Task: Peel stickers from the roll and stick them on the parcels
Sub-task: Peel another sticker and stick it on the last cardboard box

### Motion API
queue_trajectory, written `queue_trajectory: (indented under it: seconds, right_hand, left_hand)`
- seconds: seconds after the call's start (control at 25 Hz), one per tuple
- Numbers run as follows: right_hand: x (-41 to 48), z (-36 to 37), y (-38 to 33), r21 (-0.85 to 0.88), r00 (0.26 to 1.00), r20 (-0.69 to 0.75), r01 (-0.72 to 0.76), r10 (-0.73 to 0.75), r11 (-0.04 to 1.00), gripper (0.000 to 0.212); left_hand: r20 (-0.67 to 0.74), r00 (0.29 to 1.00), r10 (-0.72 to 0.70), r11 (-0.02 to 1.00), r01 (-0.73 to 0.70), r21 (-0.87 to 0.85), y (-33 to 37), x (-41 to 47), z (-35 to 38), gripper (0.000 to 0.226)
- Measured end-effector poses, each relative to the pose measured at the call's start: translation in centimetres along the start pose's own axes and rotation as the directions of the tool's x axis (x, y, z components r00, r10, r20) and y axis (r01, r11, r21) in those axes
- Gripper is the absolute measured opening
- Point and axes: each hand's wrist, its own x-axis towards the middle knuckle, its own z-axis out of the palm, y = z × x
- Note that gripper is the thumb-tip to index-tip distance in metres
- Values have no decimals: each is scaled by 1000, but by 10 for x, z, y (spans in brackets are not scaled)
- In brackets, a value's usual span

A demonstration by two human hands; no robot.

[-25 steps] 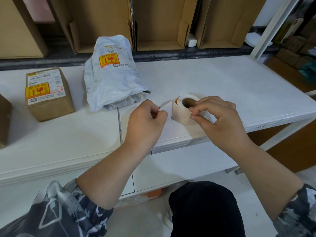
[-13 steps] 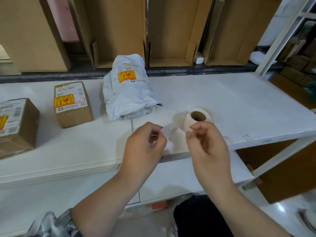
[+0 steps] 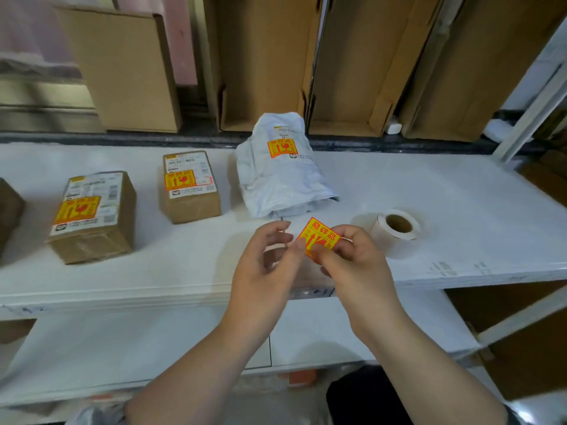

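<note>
4 open cardboard boxes (image 3: 267, 65) stand behind the white table (image 3: 445, 191).

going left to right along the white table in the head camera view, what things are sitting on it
Dark brown box at the left edge → larger cardboard box → smaller cardboard box → grey mailer bag → sticker roll. The sticker held in the hands is left out.

Parcel packing station, stockroom sort. White metal shelf bench (image 3: 460, 191); flattened cardboard cartons (image 3: 267, 62) stacked upright behind; labelled boxes (image 3: 190, 191), grey mailer bag (image 3: 276, 182), sticker roll (image 3: 395, 228) laid out on it.
</note>
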Motion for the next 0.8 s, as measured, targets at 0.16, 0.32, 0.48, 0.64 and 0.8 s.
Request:
queue_trajectory:
  seconds: [0.16,0.32,0.48,0.64,0.8]
  right_hand:
    - [-3,34,-16,-93,986,163,44,-29,995,19]
    - [-5,80,-25,-69,957,277,111,-87,991,8]
    - [-19,145,-33,-9,910,406,97,-85,995,11]
    - [-32,207,-45,6,853,506,140,-124,990,13]
    - [-40,269,-67,-30,793,582,240,-178,970,15]
  left_hand:
    - [-73,996,-47,999,48,22,23,16,-42,8]
    - [-159,984,83,995,-73,65,36,13,-98,13]
    - [-306,936,176,978,-132,160,49,1,-159,7]
    - [-426,870,247,953,-140,268,63,-6,-218,7]
    - [-498,816,292,916,-90,390,84,-4,-275,12]
